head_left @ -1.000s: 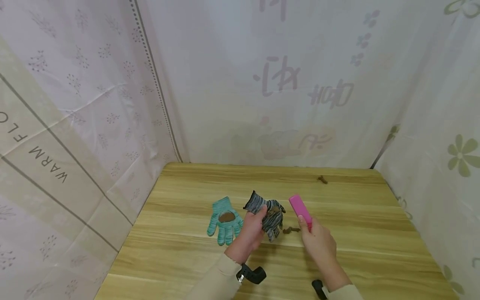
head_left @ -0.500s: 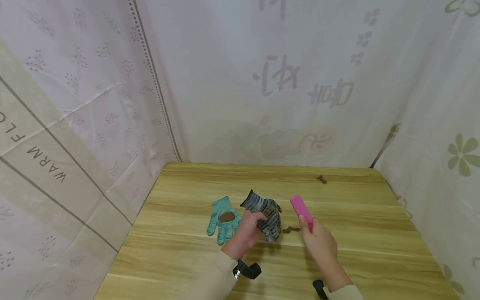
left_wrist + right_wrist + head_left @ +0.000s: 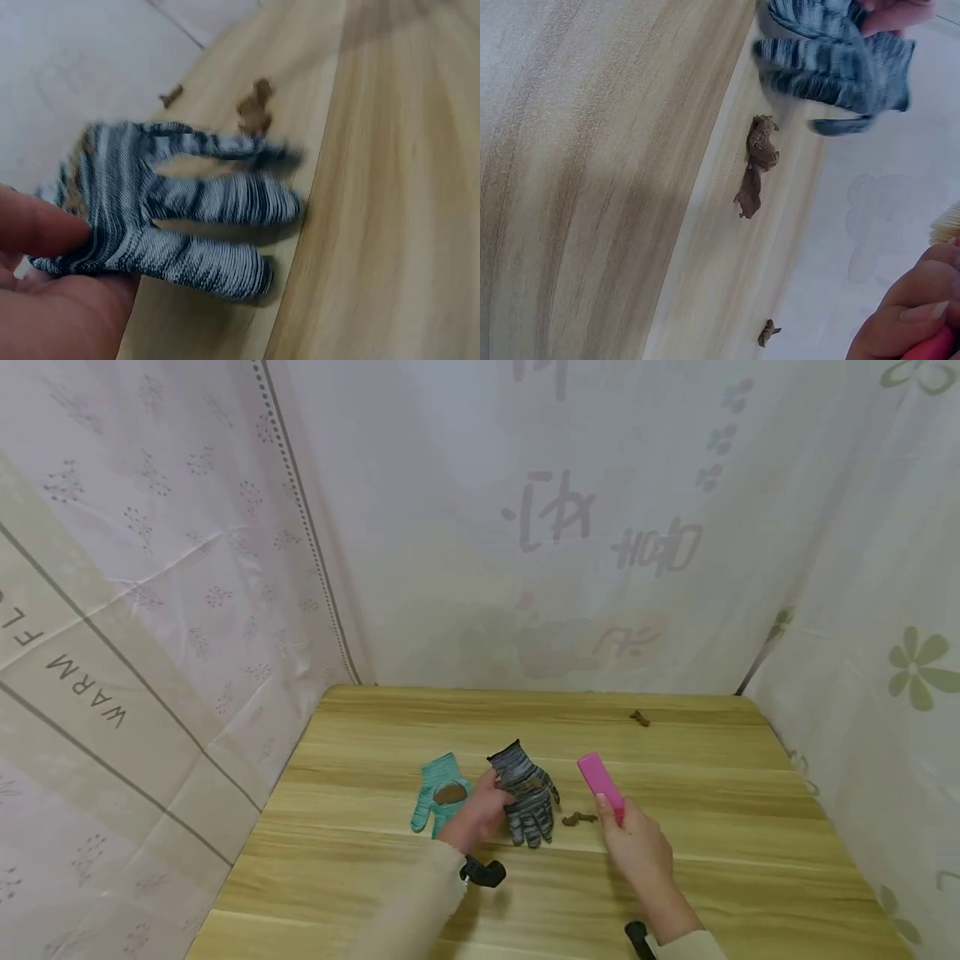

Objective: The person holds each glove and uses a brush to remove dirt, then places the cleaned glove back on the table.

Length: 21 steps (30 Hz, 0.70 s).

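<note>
My left hand (image 3: 482,814) pinches a grey-and-black striped knit glove (image 3: 529,802) at its side edge, its fingers hanging toward me. In the left wrist view my thumb (image 3: 45,225) lies on the knit beside a brown smear (image 3: 75,176). My right hand (image 3: 642,850) grips a pink brush (image 3: 598,779), apart from the glove; pale bristles (image 3: 948,225) show at the edge of the right wrist view. Left of the striped glove, a teal glove (image 3: 441,770) with a brown patch (image 3: 450,793) lies flat, partly behind my left hand.
A lumpy brown clod (image 3: 579,819) lies on the wooden table (image 3: 720,793) between my hands. Farther back sits a smaller brown bit (image 3: 640,718). Patterned cloth curtains (image 3: 450,568) stand along the table's back and sides.
The striped glove has turned and spread out, its fingers now hanging downward. My left hand has shifted left to its side edge and covers more of the teal glove. The right hand stays put.
</note>
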### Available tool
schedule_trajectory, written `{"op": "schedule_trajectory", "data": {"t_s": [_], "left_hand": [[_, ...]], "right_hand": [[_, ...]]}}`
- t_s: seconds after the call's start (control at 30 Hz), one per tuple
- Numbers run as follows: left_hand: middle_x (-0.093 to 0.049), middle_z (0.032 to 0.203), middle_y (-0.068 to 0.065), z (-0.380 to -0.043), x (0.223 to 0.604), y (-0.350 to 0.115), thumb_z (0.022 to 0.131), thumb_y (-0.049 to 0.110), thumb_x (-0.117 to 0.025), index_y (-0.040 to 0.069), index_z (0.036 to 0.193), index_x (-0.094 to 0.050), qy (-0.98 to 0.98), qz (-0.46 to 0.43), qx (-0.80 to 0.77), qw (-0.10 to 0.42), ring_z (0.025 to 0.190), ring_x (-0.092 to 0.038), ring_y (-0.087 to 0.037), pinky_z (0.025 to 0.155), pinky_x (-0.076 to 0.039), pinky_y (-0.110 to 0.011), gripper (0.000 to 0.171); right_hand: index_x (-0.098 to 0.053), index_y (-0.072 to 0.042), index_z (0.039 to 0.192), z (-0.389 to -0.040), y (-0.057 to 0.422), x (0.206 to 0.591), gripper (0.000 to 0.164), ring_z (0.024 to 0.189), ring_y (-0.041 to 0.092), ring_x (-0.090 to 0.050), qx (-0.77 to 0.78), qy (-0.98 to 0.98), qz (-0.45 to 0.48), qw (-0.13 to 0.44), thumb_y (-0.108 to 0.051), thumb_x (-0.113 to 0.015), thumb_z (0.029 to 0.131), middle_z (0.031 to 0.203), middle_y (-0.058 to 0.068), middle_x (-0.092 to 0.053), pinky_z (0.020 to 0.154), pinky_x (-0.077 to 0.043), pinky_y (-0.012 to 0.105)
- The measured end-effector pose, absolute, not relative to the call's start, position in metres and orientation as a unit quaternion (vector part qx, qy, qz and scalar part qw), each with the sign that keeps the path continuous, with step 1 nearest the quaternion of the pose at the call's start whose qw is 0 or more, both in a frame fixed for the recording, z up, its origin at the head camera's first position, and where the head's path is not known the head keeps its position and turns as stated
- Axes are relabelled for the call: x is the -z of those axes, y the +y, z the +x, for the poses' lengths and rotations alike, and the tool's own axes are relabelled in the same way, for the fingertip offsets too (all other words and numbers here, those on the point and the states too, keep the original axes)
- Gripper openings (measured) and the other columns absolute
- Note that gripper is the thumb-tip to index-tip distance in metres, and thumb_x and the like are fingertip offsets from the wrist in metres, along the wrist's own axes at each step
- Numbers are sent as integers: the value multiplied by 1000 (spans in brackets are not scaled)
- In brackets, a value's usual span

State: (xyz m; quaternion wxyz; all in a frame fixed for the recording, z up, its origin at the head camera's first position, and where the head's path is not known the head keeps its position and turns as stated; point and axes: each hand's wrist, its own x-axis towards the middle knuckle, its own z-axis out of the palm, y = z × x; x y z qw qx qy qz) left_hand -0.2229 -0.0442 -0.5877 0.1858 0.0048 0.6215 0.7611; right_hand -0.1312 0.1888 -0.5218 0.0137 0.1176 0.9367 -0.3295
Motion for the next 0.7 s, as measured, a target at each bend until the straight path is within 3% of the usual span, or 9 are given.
{"op": "schedule_trajectory", "data": {"t_s": [0.23, 0.4, 0.7], "left_hand": [[-23, 163, -27, -240, 592, -45, 95, -12, -51, 5, 160, -23, 720, -35, -672, 170, 148, -27, -47, 112, -40, -54, 72], [-34, 158, -28, -249, 594, -44, 99, -1, -59, 4, 158, -30, 756, -40, -635, 156, 145, -36, -44, 110, -45, -53, 66], [-52, 148, -23, -262, 596, -43, 95, 8, -69, 6, 153, -41, 859, 5, -505, 84, 133, -54, -37, 96, -55, -44, 64]], "right_hand": [[-58, -6, 103, -131, 189, 523, 70, 61, 22, -47, 331, 936, 120, 12, -69, -29, 101, 69, 7, -50, 52, -34, 33], [-57, -5, 102, -131, 190, 523, 68, 60, 21, -46, 331, 937, 114, 16, -67, -30, 102, 68, 6, -48, 51, -34, 32], [-55, -6, 98, -131, 190, 525, 64, 61, 22, -47, 327, 938, 115, 13, -65, -31, 103, 68, 6, -48, 52, -33, 33]]}}
